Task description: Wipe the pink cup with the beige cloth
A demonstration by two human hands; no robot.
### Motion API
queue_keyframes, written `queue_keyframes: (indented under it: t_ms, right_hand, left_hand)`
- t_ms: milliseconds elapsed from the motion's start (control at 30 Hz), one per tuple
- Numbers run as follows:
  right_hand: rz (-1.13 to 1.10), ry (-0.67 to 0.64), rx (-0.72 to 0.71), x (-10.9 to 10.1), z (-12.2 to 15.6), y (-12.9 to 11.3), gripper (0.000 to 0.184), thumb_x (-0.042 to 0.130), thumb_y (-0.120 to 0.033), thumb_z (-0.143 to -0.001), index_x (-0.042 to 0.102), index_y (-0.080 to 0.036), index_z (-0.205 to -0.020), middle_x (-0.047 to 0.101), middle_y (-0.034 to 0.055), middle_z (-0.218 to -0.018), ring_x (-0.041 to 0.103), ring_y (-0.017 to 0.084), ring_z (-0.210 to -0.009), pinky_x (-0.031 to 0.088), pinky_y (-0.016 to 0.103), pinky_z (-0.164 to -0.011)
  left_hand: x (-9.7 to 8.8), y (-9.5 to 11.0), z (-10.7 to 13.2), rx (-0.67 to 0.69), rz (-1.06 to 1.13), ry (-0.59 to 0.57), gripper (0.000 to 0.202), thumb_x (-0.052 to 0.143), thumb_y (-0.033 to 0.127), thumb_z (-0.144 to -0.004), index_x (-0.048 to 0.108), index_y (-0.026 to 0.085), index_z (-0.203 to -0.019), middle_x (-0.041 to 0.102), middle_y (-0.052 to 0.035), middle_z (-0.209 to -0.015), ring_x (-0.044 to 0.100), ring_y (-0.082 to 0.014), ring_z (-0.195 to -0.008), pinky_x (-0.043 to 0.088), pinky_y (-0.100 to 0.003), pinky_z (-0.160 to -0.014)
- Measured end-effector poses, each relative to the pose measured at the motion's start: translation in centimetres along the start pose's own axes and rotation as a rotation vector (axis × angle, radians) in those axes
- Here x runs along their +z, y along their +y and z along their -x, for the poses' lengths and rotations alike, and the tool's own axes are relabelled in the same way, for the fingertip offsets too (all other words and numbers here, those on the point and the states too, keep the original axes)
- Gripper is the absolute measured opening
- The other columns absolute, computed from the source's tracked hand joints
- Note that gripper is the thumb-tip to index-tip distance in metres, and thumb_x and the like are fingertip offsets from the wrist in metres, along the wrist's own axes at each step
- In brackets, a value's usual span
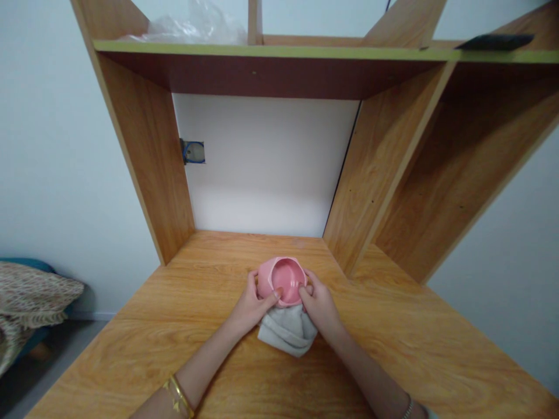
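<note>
A small pink bowl is tipped toward me above the wooden desk. My left hand grips its left rim, thumb inside the bowl. My right hand holds the bowl's right side, fingers curled against it. Under the bowl and between both hands lies a folded grey-white cloth; my right hand also seems to press on it, though I cannot tell whether it grips it.
Wooden side panels and a shelf box in the desk's back recess. A crumpled clear plastic bag lies on the shelf, a dark flat object at its right. A patterned cloth drapes furniture at left.
</note>
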State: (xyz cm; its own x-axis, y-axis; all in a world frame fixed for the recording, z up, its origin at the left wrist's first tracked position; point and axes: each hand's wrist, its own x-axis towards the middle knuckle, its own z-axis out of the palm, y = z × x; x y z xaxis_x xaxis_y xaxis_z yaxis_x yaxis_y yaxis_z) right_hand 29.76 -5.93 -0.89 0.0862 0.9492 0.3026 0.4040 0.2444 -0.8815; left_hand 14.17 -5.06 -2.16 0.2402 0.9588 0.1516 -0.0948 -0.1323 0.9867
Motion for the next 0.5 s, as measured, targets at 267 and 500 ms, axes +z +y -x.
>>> queue_keyframes:
  t_ms: [267,500]
  right_hand:
    - [0.055,0.224,0.037,-3.0,-1.7,0.8,0.035,0.037,-0.024,-0.070,0.056,-0.010,-0.096,0.044,-0.0052,-0.041,0.044,0.013,-0.038,0.033,0.022,-0.038]
    - [0.140,0.328,0.118,-6.9,-2.6,1.3,0.042,0.036,-0.026,-0.072,0.054,-0.002,-0.101,0.042,-0.0047,-0.036,0.043,0.014,-0.034,0.033,0.024,-0.040]
  left_hand:
    - [-0.8,0.6,0.7,0.134,-0.563,-0.124,0.041,0.060,0.041,-0.070,0.054,0.021,-0.105,0.060,-0.0064,-0.105,0.055,-0.0222,-0.097,0.040,-0.032,-0.084]
    - [-0.8,1.6,1.2,0.239,-0.782,-0.132,0.027,0.048,0.042,-0.078,0.060,0.024,-0.095,0.062,-0.0039,-0.098,0.057,-0.0240,-0.091,0.042,-0.032,-0.077]
